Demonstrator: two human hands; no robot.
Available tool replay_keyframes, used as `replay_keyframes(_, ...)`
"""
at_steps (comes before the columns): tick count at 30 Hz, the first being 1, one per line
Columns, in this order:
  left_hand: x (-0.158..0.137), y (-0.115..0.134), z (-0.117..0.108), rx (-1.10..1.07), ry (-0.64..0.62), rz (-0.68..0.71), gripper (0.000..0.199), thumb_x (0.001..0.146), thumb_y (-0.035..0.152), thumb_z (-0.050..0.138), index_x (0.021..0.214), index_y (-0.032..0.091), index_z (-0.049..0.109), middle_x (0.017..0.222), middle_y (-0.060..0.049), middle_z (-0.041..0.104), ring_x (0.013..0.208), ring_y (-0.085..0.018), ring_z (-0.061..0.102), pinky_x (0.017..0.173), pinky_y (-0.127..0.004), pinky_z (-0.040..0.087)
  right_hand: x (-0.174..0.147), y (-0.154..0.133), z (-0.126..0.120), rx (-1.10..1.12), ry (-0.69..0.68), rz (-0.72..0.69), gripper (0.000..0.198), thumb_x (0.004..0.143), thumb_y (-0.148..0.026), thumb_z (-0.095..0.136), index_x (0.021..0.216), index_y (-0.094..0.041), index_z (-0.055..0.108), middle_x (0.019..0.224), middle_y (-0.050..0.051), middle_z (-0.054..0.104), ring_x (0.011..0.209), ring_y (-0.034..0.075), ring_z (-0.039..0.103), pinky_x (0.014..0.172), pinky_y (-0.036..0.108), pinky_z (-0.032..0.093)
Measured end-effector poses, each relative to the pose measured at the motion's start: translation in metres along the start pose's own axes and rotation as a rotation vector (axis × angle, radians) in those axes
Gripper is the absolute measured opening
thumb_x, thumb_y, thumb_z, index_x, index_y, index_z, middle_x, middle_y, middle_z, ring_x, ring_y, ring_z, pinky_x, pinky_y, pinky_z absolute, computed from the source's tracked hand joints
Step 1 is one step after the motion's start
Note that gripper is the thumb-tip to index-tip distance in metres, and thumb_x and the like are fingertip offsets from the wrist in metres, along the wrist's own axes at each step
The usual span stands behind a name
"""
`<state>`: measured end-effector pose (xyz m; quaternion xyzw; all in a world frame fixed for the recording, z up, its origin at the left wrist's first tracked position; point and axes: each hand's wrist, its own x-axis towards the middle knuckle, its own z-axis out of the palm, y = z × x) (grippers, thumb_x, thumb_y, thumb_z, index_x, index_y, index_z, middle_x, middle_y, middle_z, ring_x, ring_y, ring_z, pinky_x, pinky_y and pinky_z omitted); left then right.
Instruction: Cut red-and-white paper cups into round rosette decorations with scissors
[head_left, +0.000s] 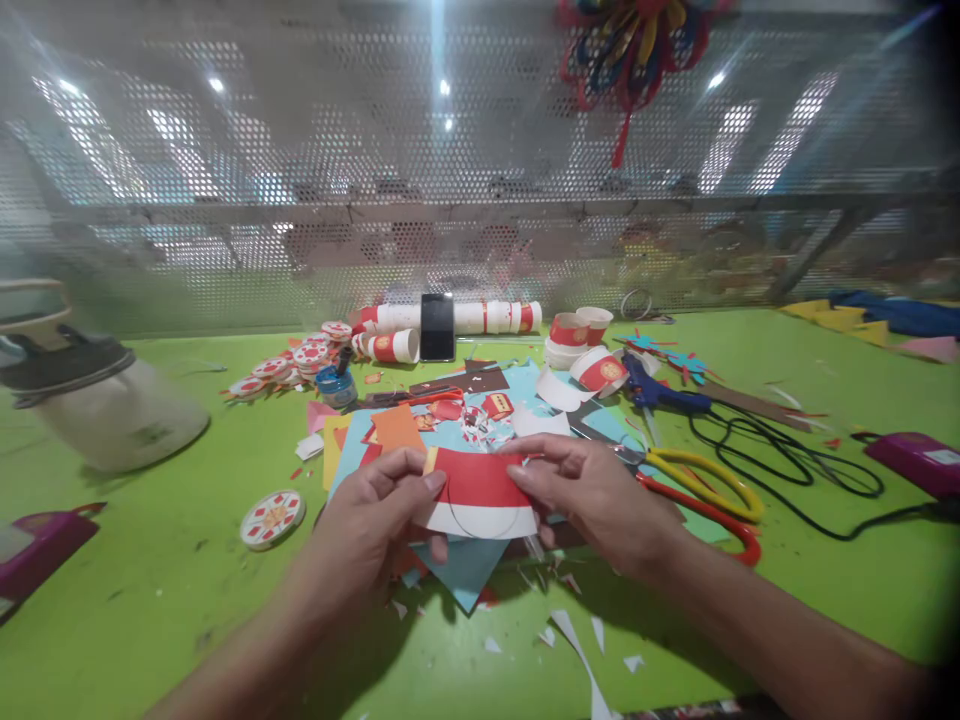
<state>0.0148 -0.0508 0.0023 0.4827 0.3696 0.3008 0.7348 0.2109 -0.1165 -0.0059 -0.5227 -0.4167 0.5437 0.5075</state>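
A curved piece of red and white paper cup wall (480, 480), with a thin round line drawn on it, is stretched between my two hands. My left hand (390, 510) pinches its left end, near a yellowish strip. At the right end, my right hand (585, 490) grips it between thumb and fingers. Below it lie blue paper sheets (469, 575) and orange paper (401, 430). Scissors with yellow and red handles (712, 490) rest just beyond my right hand. White curved cup pieces (559, 390) lie behind.
A blue glue gun (660, 385) with a black cord lies at right. Paper cups (577, 335), a phone (437, 327) and a blue jar (335, 385) stand farther back. A decorated disc (272, 518) and a large jug (112, 400) are at left. Paper scraps (581, 655) litter the front.
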Motion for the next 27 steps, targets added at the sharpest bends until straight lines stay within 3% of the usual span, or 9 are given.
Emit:
replay_keyframes(2, 0.001, 0.000, -0.006, 0.036, -0.027, -0.012, 0.026, 0.074, 0.038, 0.073, 0.080, 0.019, 0.055, 0.057, 0.004, 0.059, 0.040, -0.008, 0.051, 0.037, -0.017, 0.035, 0.004, -0.002, -0.005, -0.168, 0.046, -0.086, 0.032, 0.086, -0.041, 0.059, 0.109, -0.020, 0.064, 0.060, -0.001, 0.061, 0.046, 0.011, 0.052, 0.043, 0.023, 0.040)
replay_keyframes(4, 0.004, 0.001, -0.013, 0.051, -0.058, -0.011, 0.026, 0.074, 0.038, 0.073, 0.086, 0.019, 0.059, 0.058, 0.004, 0.059, 0.041, -0.008, 0.050, 0.039, -0.018, 0.037, 0.009, -0.001, -0.013, -0.465, 0.095, -0.297, 0.025, 0.089, -0.029, 0.053, 0.108, -0.020, 0.066, 0.066, 0.001, 0.063, 0.055, 0.013, 0.054, 0.052, 0.026, 0.042)
replay_keyframes(7, 0.010, 0.005, -0.021, 0.086, -0.076, 0.020, 0.027, 0.074, 0.034, 0.074, 0.092, 0.018, 0.063, 0.063, 0.003, 0.060, 0.044, -0.006, 0.048, 0.043, -0.018, 0.040, 0.015, 0.007, -0.023, -1.025, 0.012, -0.546, 0.032, 0.085, -0.010, 0.049, 0.109, -0.022, 0.067, 0.082, 0.005, 0.063, 0.069, 0.016, 0.054, 0.063, 0.029, 0.041)
replay_keyframes(10, 0.012, 0.009, -0.024, 0.093, -0.072, 0.053, 0.031, 0.070, 0.033, 0.078, 0.094, 0.018, 0.066, 0.060, 0.004, 0.057, 0.045, -0.006, 0.046, 0.043, -0.017, 0.037, 0.016, 0.017, -0.023, -1.460, -0.123, -0.564, 0.037, 0.080, -0.005, 0.054, 0.108, -0.025, 0.066, 0.086, 0.006, 0.055, 0.072, 0.019, 0.051, 0.058, 0.028, 0.033)
replay_keyframes(12, 0.012, 0.011, -0.023, 0.087, -0.087, 0.056, 0.033, 0.068, 0.033, 0.079, 0.093, 0.017, 0.066, 0.058, 0.005, 0.056, 0.045, -0.006, 0.045, 0.043, -0.017, 0.036, 0.015, 0.021, -0.020, -1.612, -0.140, -0.564, 0.028, 0.079, -0.005, 0.058, 0.099, -0.023, 0.065, 0.085, 0.006, 0.054, 0.073, 0.020, 0.050, 0.057, 0.028, 0.030)
replay_keyframes(20, 0.012, 0.007, -0.021, 0.147, -0.115, 0.044, 0.033, 0.064, 0.028, 0.080, 0.091, 0.015, 0.065, 0.057, 0.004, 0.056, 0.046, -0.006, 0.044, 0.043, -0.018, 0.036, 0.022, 0.019, -0.021, -1.672, -0.194, -0.618, 0.012, 0.076, -0.012, 0.064, 0.085, -0.019, 0.061, 0.087, 0.007, 0.058, 0.075, 0.021, 0.054, 0.059, 0.028, 0.033)
replay_keyframes(27, 0.011, 0.006, -0.019, 0.219, -0.133, 0.045, 0.038, 0.064, 0.042, 0.079, 0.087, 0.015, 0.065, 0.060, 0.002, 0.059, 0.048, -0.007, 0.047, 0.046, -0.020, 0.040, 0.018, 0.005, -0.031, -1.550, -0.053, -0.628, 0.027, 0.092, -0.002, 0.036, 0.111, -0.012, 0.051, 0.100, 0.011, 0.059, 0.089, 0.017, 0.056, 0.076, 0.026, 0.042)
